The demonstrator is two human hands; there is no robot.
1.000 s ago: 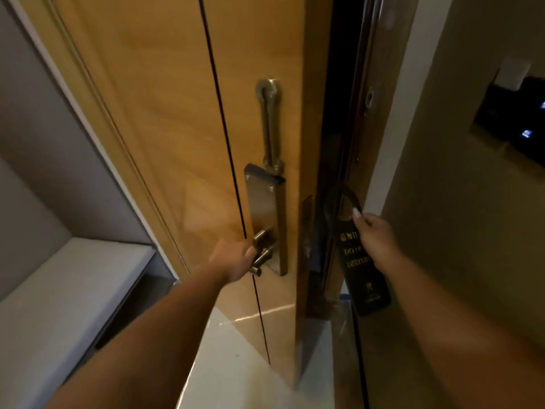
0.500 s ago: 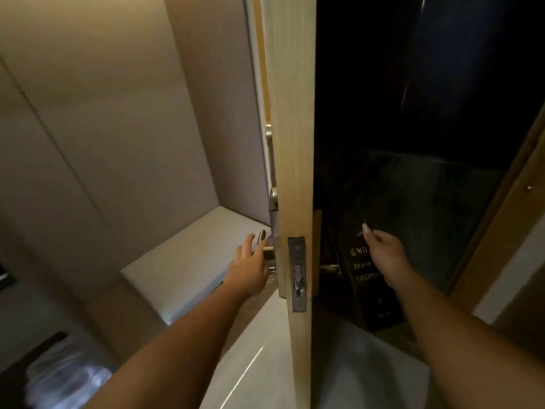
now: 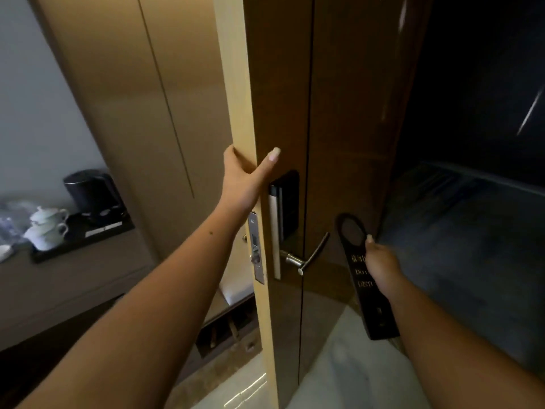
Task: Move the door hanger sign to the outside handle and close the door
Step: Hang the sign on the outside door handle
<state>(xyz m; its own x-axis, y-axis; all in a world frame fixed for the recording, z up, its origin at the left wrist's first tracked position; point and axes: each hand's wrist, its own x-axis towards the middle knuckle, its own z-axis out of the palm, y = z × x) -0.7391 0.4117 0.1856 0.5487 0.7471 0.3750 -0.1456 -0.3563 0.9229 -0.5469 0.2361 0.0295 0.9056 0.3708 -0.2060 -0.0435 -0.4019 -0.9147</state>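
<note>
Our right grip (image 3: 380,265) is pinched on the door hanger sign (image 3: 367,278), thumb at the edge of its loop, holding the dark strip upright just beside the outside handle (image 3: 309,256) and not yet on it. Our left grip (image 3: 246,178) is wrapped over the edge of the door (image 3: 239,93), thumb pressed to the outer face and fingers hidden round the inner side, steadying the door ajar.

We judge the task to be about midway: the sign is off the inside and has been brought round to the outer face, but its hole has yet to be slipped over the lever, and the closing of the door comes after that.

The lock plate (image 3: 256,249) shows on the door's edge, and a dark reader panel (image 3: 284,208) sits above the lever. The lettering on the sign is partly covered by our hand and too dim to read in full. Further off to the left, a surface (image 3: 73,276) carries a tray with cups (image 3: 47,228) and a dark kettle (image 3: 88,190), blurred. The corridor to the right is nearly black; we cannot make out what lies there.
</note>
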